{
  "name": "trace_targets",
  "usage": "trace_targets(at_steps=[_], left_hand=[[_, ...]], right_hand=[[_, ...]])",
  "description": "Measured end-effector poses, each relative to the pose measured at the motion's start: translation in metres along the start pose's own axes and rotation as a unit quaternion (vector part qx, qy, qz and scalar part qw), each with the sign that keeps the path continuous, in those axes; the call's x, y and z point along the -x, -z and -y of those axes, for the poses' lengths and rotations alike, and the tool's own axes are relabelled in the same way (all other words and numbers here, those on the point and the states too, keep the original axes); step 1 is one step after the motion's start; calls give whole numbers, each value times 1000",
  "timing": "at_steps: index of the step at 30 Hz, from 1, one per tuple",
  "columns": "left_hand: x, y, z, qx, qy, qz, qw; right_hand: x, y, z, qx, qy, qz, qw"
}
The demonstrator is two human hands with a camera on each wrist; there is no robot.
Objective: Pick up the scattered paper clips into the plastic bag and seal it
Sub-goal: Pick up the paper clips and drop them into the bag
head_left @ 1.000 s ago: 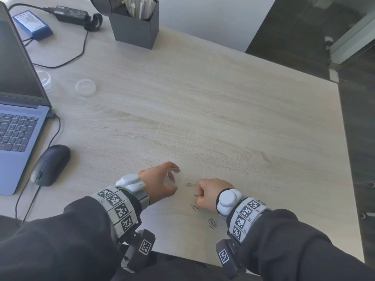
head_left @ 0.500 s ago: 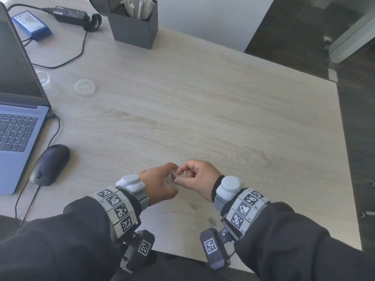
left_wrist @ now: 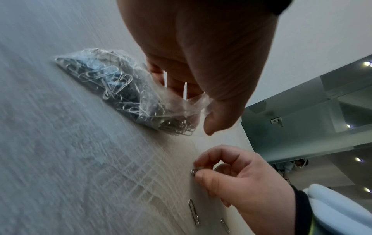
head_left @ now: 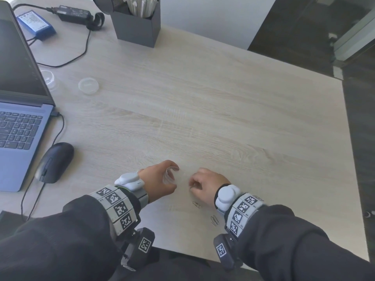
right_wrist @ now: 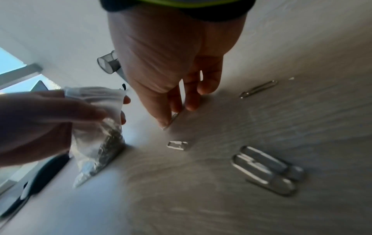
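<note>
My left hand (head_left: 175,177) holds the mouth of a small clear plastic bag (left_wrist: 120,89), which is full of paper clips and rests with its bottom on the desk. Just to its right, my right hand (head_left: 192,183) is down on the desk with thumb and forefinger pinching a silver paper clip (left_wrist: 193,172). Loose clips lie near that wrist: a single clip (head_left: 196,204) and a pair side by side (head_left: 214,220). The right wrist view shows the pair (right_wrist: 267,170), a small clip (right_wrist: 177,145) and another one (right_wrist: 258,89) farther off.
An open laptop (head_left: 18,126) and a black mouse (head_left: 54,161) sit at the left. A clear round lid (head_left: 88,85), a power adapter (head_left: 75,14) and a grey holder box (head_left: 135,25) stand at the back. The desk's edge (head_left: 351,159) runs along the right.
My right hand rose from the desk to the bag's mouth, then came back down and now pinches another clip. The left hand and bag have stayed in place.
</note>
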State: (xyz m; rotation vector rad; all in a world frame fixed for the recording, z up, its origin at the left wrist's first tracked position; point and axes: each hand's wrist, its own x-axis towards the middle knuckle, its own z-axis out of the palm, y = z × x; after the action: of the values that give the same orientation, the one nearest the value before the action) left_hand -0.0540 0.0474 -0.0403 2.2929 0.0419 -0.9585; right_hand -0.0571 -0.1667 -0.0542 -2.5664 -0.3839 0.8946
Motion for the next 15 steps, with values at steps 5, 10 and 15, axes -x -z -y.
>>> trace_targets(at_steps=[5, 10, 15], left_hand=[[-1, -2, -4, -16, 5, 2, 1000], [0, -7, -10, -39, 9, -2, 999], [2, -11, -16, -52, 10, 9, 999]], right_hand=[[12, -8, -10, 75, 51, 61, 994], [20, -21, -16, 69, 67, 26, 995], [24, -21, -27, 64, 12, -8, 998]])
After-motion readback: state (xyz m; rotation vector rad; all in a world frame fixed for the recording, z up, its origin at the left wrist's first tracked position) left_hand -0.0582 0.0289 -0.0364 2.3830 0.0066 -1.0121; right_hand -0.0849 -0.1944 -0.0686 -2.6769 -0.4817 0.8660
